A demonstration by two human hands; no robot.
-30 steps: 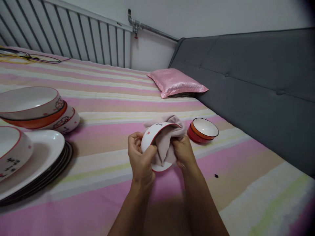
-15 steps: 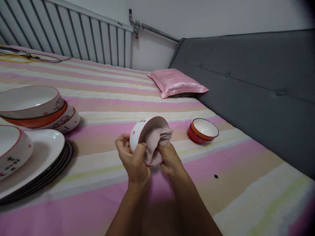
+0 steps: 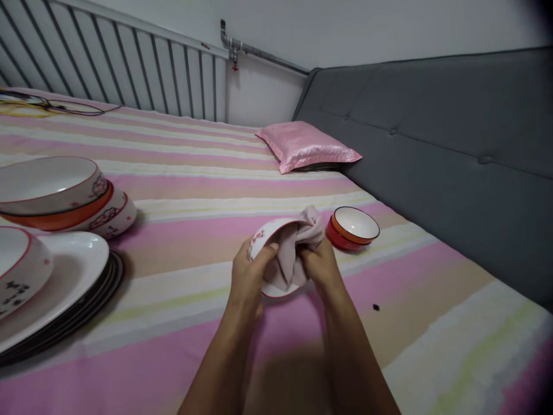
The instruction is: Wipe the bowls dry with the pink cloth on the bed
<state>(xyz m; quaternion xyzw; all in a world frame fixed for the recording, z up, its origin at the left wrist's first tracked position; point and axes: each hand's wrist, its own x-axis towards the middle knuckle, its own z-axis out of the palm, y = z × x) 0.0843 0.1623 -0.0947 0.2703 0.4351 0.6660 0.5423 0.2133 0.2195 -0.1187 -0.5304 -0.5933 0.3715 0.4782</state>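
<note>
A white bowl [image 3: 273,290] with a red rim and a red pattern on its outside is tilted on its side between my hands, above the bed. My left hand [image 3: 248,274] grips its left side, thumb over the rim and the other fingers mostly hidden behind. Bunched in my right hand [image 3: 320,264] is a pale pinkish-grey cloth [image 3: 287,253], pressed into the bowl and sticking up past its right edge. Just beyond my right hand, two small bowls [image 3: 355,225] sit nested, an orange one over a red one, both with white or dark-rimmed edges visible.
At the left, a stack of large bowls [image 3: 52,178] stands behind a white plate [image 3: 82,259] on a dark pile, with another bowl [image 3: 21,276] on it. A pink pillow [image 3: 306,144] lies by the grey headboard [image 3: 432,121]. Cables [image 3: 52,106] lie far left; a small black piece [image 3: 376,307] lies right.
Both hands have moved right with the bowl and cloth, closer to the nested small bowls. The bowl has turned, showing its red pattern, and the cloth reaches higher at the right.
</note>
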